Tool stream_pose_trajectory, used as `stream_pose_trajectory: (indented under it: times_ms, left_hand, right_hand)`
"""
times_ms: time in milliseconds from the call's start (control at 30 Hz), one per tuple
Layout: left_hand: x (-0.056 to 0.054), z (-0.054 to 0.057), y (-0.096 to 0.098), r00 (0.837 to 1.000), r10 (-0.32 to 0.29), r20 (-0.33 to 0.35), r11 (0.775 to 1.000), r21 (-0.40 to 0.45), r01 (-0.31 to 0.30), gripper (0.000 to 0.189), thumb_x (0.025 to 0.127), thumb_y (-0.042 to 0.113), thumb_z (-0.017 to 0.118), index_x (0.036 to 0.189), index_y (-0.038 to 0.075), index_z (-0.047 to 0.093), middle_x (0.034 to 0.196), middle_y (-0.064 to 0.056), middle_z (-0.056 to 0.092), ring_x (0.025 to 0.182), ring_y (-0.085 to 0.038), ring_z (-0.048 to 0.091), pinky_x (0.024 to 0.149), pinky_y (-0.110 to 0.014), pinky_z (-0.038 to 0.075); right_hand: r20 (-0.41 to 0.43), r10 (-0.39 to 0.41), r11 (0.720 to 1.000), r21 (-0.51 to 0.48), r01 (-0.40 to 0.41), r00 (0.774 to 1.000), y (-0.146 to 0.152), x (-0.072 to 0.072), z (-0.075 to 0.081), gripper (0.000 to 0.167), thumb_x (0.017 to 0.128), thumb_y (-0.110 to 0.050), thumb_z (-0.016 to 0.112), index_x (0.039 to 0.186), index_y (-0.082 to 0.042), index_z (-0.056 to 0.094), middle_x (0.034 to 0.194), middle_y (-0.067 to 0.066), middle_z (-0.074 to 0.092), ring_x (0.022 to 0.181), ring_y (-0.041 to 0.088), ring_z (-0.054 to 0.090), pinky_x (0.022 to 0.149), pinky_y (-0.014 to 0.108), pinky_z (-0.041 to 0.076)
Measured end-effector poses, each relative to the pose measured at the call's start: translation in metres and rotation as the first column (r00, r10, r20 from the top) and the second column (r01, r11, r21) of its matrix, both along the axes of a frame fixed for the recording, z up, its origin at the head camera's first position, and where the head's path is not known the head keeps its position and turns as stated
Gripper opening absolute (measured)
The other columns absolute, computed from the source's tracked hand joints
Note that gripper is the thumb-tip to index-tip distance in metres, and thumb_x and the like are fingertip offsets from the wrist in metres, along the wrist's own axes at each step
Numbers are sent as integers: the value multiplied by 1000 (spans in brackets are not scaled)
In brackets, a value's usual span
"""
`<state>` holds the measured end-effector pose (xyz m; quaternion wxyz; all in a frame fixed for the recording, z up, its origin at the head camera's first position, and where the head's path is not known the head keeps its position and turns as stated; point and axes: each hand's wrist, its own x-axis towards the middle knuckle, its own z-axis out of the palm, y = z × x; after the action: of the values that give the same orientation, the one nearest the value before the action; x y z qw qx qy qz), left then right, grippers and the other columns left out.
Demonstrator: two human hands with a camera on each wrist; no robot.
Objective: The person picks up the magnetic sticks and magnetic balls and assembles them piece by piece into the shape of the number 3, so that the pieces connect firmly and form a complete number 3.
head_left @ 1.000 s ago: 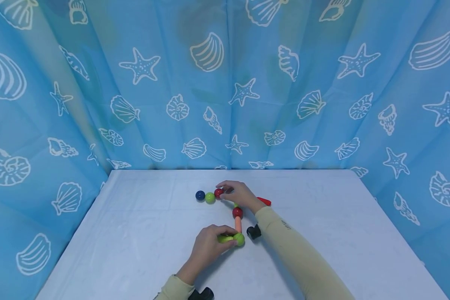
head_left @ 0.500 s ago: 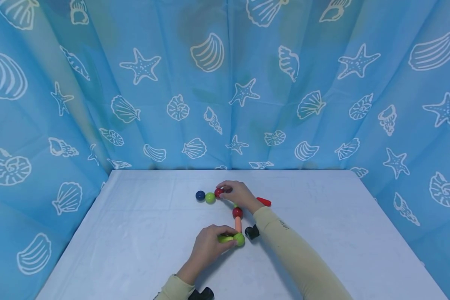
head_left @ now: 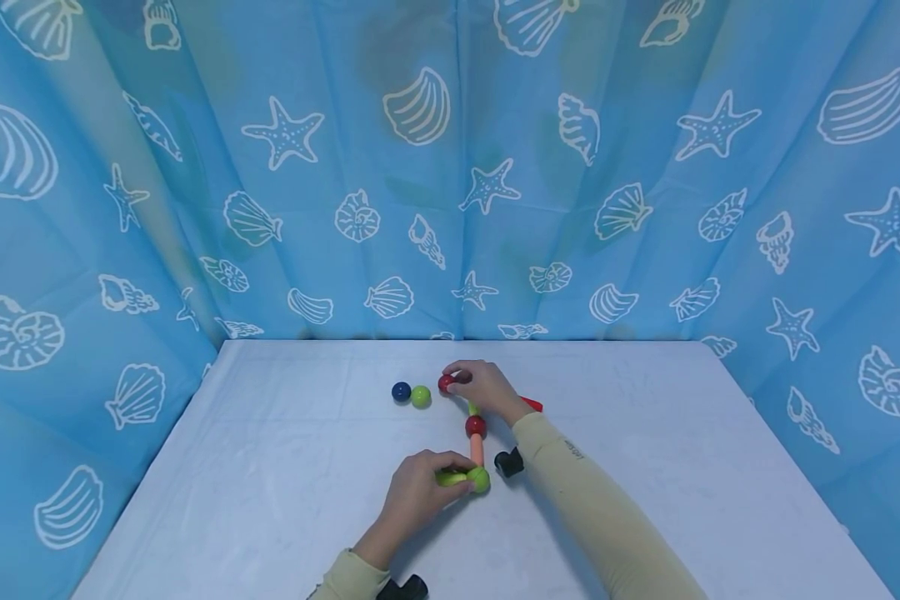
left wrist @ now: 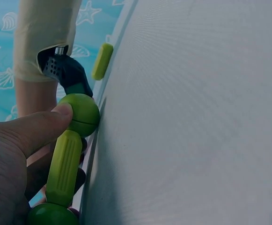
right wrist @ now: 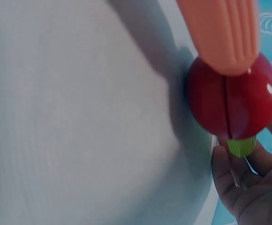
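Pinching hands: left hand (head_left: 423,487) grips joined green ball (head_left: 479,479) and its yellow-green rod (head_left: 451,478); right hand (head_left: 486,388) pinches far red ball (head_left: 446,383).
Salmon rod (head_left: 477,451): between joined green ball and near red ball (head_left: 476,426).
Far red ball, height: cannot tell if it touches counter (head_left: 270,467).
Red rod (head_left: 532,404): one end hidden behind right arm.
Upper yellow-green rod (head_left: 473,409): far end hidden by right hand.
Second green ball (left wrist: 51,215): cut off, lower edge, left wrist view.
Balls, head view: five; one blue, two green, two red.
Rods, head view: four.
Blue ball (head_left: 401,392), loose green ball (head_left: 421,397): side by side on counter.
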<state>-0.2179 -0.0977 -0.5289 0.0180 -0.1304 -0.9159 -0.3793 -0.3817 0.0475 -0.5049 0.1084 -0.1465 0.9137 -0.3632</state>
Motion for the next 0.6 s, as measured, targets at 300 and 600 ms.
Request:
stream_pose_trajectory:
  times_ms: [300,600]
  left_hand:
    - [0,1,1,999,6,31,1000,-7,-6,25,85,33,84,109,30,79,94,20,71,83,-4,54,76,-29,46]
    - [0,2,3,999,15,43,1000,-12,-14,25,84,32,84,109,31,79,95,20,71,86,-5,55,79,-32,47]
  right_hand:
    - [20,-40,999,-5,40,999,8,-4,1,30,96,-25,73,125,-22,69,120,7,67,111,25,61,92,40,55]
    - [13,-55,998,-5,55,998,19,-7,3,30,96,-24,71,126,-19,69,119,8,68,111,27,62,90,40,55]
